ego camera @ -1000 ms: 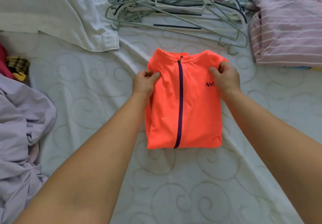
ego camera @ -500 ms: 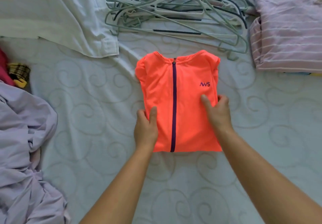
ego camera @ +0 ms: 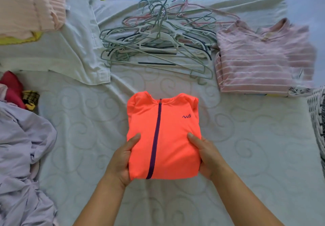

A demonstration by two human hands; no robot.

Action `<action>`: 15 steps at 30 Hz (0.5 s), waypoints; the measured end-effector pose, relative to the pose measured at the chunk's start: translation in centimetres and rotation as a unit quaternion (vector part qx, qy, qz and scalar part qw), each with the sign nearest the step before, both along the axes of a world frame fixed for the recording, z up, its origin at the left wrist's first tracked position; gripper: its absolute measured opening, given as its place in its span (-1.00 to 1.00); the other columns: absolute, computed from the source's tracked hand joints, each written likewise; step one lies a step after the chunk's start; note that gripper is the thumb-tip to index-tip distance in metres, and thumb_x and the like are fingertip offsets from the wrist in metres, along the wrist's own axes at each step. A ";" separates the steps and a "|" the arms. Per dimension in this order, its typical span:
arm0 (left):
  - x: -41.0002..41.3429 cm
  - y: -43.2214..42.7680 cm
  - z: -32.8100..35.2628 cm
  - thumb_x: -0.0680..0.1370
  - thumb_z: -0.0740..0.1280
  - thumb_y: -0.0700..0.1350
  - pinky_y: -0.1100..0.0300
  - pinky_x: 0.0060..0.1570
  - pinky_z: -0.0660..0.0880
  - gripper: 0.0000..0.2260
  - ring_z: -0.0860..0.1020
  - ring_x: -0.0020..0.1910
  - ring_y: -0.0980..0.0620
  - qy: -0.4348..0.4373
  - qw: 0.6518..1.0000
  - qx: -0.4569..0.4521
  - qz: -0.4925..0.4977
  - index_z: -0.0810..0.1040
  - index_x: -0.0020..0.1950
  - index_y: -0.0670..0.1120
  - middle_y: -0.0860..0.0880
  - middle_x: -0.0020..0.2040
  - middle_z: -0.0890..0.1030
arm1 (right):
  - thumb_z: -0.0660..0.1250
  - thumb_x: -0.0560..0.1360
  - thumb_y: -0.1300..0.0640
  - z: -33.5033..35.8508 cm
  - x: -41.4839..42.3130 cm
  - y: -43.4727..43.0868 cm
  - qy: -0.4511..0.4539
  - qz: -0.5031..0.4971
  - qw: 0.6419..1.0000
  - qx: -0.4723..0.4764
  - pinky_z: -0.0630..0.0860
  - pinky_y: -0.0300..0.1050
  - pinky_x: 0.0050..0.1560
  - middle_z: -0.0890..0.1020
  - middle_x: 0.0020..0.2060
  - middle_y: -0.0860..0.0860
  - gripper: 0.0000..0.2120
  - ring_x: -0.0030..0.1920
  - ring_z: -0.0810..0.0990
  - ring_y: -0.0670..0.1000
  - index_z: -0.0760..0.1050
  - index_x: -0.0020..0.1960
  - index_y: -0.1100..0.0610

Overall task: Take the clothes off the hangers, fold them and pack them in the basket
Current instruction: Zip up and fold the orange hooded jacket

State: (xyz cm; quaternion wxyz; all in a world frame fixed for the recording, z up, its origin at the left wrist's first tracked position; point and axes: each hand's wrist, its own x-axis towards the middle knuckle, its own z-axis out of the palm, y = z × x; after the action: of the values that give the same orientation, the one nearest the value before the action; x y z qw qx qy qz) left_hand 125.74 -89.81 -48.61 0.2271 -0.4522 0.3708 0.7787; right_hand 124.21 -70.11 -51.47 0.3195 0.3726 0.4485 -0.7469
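A folded bright orange zip jacket [ego camera: 168, 134] with a dark purple zipper and a small chest logo is in the middle of the bed. My left hand [ego camera: 121, 160] grips its lower left edge, thumb on top and fingers underneath. My right hand [ego camera: 207, 157] grips its lower right edge the same way. The jacket's near end looks raised off the mattress. A pile of several empty hangers [ego camera: 158, 41], grey, white, pink and dark, lies behind it. A patterned woven edge, maybe the basket [ego camera: 318, 120], shows at the far right.
A folded pink striped top [ego camera: 263, 58] lies at back right. White cloth [ego camera: 73, 49] and a pink ribbed garment [ego camera: 29, 5] lie at back left. A crumpled lilac garment [ego camera: 22, 155] fills the left side, with red and checked pieces [ego camera: 19, 92] above it. The quilted mattress [ego camera: 255, 146] is bare at right.
My hands slid from the jacket's shoulders down to its lower corners and now grip under them. The view tilted up, showing more of the hangers and the window.
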 end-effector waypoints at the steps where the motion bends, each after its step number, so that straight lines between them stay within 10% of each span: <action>1: 0.2 0.5 0.9 0.36 0.33 -0.12 -0.01 -0.27 0.63 -0.60 0.67 -0.18 -0.06 0.011 1.000 -0.011 -0.010 0.54 0.19 -0.18 -0.18 -0.01 0.67 | 0.27 0.53 0.17 0.9 0.2 0.6 -0.002 -0.005 1.000 -0.005 0.62 -0.17 -0.25 0.71 -0.20 0.05 -0.84 -0.24 0.68 -0.04 0.53 0.07 0.19; 7: -0.7 4.6 4.9 0.25 0.40 -0.07 0.08 -0.18 0.60 -0.50 0.66 -0.18 0.01 0.052 0.998 -0.034 -0.029 0.55 0.17 -0.16 -0.15 -0.01 0.67 | 0.24 0.51 0.31 6.1 -0.9 6.2 0.014 0.017 1.000 -0.018 0.52 -0.28 -0.43 0.66 -0.40 0.02 -0.90 -0.43 0.61 -0.08 0.51 -0.06 0.19; 15: -11.6 14.3 8.7 0.58 0.18 -0.21 0.29 -0.41 0.54 -0.79 0.61 -0.37 0.09 0.162 0.983 -0.024 -0.085 0.47 0.19 -0.20 -0.12 -0.23 0.64 | 0.19 0.48 0.35 12.0 -10.5 15.7 0.137 0.002 0.986 0.098 0.47 -0.28 -0.41 0.58 -0.39 0.07 -0.86 -0.43 0.53 -0.04 0.51 -0.09 0.23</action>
State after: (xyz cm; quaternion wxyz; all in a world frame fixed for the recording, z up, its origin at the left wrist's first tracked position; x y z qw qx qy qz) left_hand 114.11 -75.55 -39.94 0.2181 -0.2924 0.4587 0.8103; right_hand 113.72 -54.43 -39.50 0.2181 0.2958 0.5597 -0.7427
